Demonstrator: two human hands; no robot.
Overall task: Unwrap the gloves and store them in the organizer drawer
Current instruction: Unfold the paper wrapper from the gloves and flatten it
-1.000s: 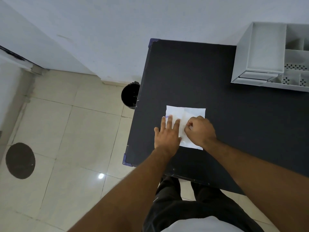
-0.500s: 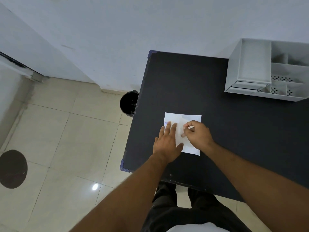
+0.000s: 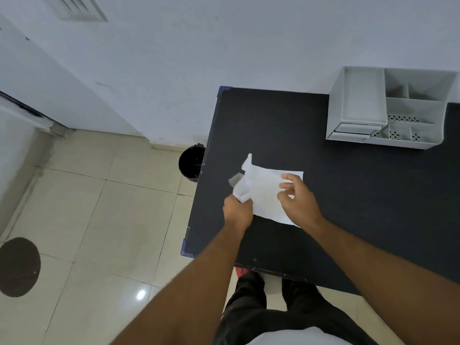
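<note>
Head view, looking down: the white plastic desk organizer [image 3: 390, 113] sits at the far right of the black bench [image 3: 286, 125], its open compartments look empty and its small drawer [image 3: 356, 128] is shut. A black round bin [image 3: 191, 163] stands on the floor just beside the bench. The flat white paper glove wrapper [image 3: 266, 195] lies near the bench's left edge, long side running left to right. Left hand [image 3: 237, 212] is pinched tight on the wrapper's left flap, peeling it up. Right hand [image 3: 298, 200] presses on the right part, fingers loosely curled, gripping nothing.
</note>
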